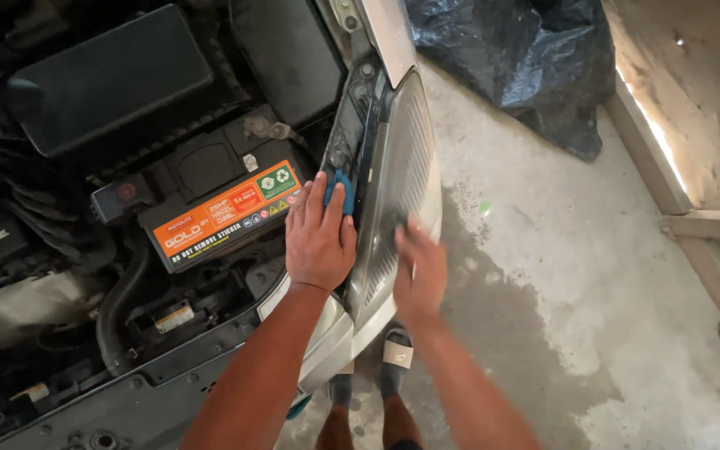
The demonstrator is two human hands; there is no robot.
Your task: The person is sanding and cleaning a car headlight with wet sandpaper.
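I'm looking down over an open engine bay, and the headlight (pixel 402 167) is the thing in hand. It sits at the car's front corner, just right of centre in my view, running from about twelve o'clock down to six. As far as I can judge, it is partly out of its seat: the top edge leans away from the black mounting frame (pixel 352 125), but the lower end still sits against the silver bumper (pixel 327 350). So loosening looks done, lifting clear does not.

Left hand (pixel 320 237) lies flat at the lamp's inner edge, nine o'clock of the lens, fingers stretched and close together, pointing to twelve. A small blue piece (pixel 339 190) shows between those fingers; whether they pinch it or just rest on it I cannot tell.

Right hand (pixel 420 271) is blurred, pressed on the lens face at about five o'clock, fingers spread, gripping nothing that I can see.

The battery (pixel 218 208) with its orange label sits at nine o'clock of the left hand, untouched.
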